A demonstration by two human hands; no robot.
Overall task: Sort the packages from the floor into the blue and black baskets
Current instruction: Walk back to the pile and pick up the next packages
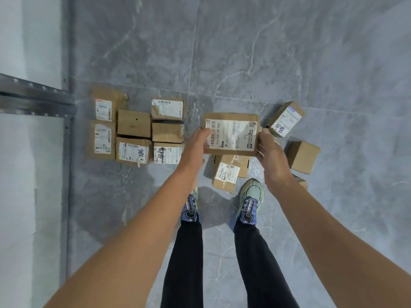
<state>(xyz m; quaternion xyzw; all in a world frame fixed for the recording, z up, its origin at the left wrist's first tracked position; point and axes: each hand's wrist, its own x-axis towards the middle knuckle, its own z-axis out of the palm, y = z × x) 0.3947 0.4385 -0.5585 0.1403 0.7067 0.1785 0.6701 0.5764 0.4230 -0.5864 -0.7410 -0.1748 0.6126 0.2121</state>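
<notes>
- held package (231, 134), count one: flat cardboard box with its white shipping label facing up, carried level above the floor at the centre of the view, between the two hands.
- left hand (195, 143): grips the box's left edge with the thumb laid on the label. The other fingers pass under the box, and how they lie cannot be told.
- right hand (270, 150): clamps the box's right edge, with the fingers curled round it and their tips hidden beneath.
- left group (133, 123), count seven: cardboard boxes packed edge to edge in three columns on the floor, left of the hands. Five show labels on top and two show plain tops.
- right group, count four, lying loose and apart:
  - tilted labelled box (285, 117), far right.
  - plain box (302, 156), right of the right hand.
  - long labelled box (230, 172), under the held package and just beyond the shoes.
  - one box (301, 182) mostly hidden behind the right forearm.
- sneakers (250, 201), count two: green and purple, below black trouser legs.
- floor (289, 52): grey marbled tiles.
- metal shelf rail (33, 101), count one: at the left edge.
</notes>
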